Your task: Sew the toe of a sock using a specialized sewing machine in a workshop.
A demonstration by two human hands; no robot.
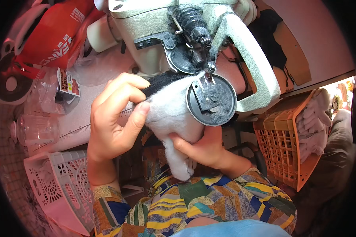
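A fluffy white glove-like fabric piece [169, 109] with a black knitted band [163, 83] along its upper edge lies against the toothed metal disc [212, 100] of a sewing machine [154, 17]. My left hand [118, 115] pinches the black band and white fabric between thumb and fingers, left of the disc. Below the disc, my right hand [201, 148] grips the fabric's lower part, its thumb on top; its fingers are partly hidden. A narrow white fluffy section hangs beneath. Grey lint coats the disc and the needle mechanism [203, 44].
An orange plastic crate [279, 142] with pale gloves stands at right, beside a person's trousered leg [335, 157]. At left are a white plastic basket [59, 189], clear plastic jars [38, 129] and a red bag [56, 35]. The machine's curved guard [255, 65] borders the disc's right side.
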